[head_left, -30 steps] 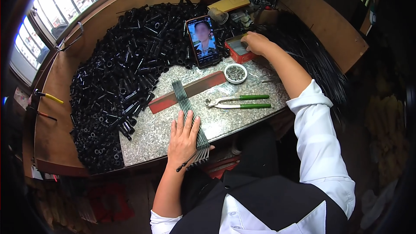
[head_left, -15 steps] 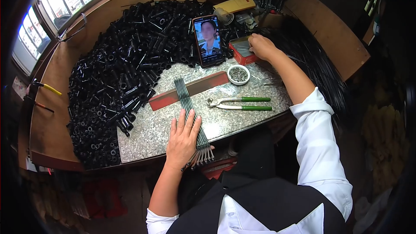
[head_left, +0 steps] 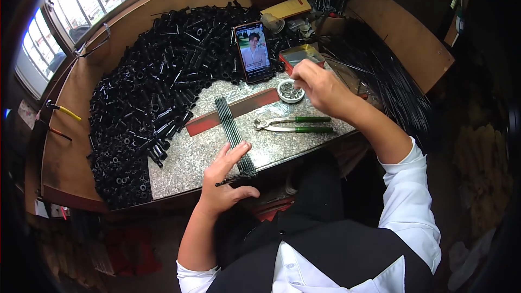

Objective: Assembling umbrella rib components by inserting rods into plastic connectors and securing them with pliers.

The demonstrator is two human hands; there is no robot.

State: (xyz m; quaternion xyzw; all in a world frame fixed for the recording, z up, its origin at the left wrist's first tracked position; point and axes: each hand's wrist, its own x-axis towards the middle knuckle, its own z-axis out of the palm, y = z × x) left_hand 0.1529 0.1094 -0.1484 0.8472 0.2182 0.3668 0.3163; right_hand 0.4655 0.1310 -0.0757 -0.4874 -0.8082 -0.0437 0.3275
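Note:
A row of thin dark metal rods (head_left: 230,125) lies side by side across a red and dark flat bar (head_left: 206,121). My left hand (head_left: 218,182) is beside the near ends of the rods, fingers stretched and thumb spread away. A small dark tip shows against its palm; what it belongs to is unclear. My right hand (head_left: 328,95) is at the right edge of a small white bowl (head_left: 290,100) of tiny metal pieces. Its fingertips are pinched together, and anything between them is hidden. Just in front of the bowl lie green-handled pincers (head_left: 296,125).
Black tubular parts (head_left: 157,81) are heaped along the left and back. A phone (head_left: 253,53) stands upright near the bowl, with a red open box (head_left: 298,56) to its right. Long black rods (head_left: 388,76) spread at far right. A curved wooden wall (head_left: 70,146) borders the table.
My right hand has come from the red box toward me, beside the white bowl. My left hand has lifted off the rods and turned, its thumb now spread. The rods' near ends look drawn together.

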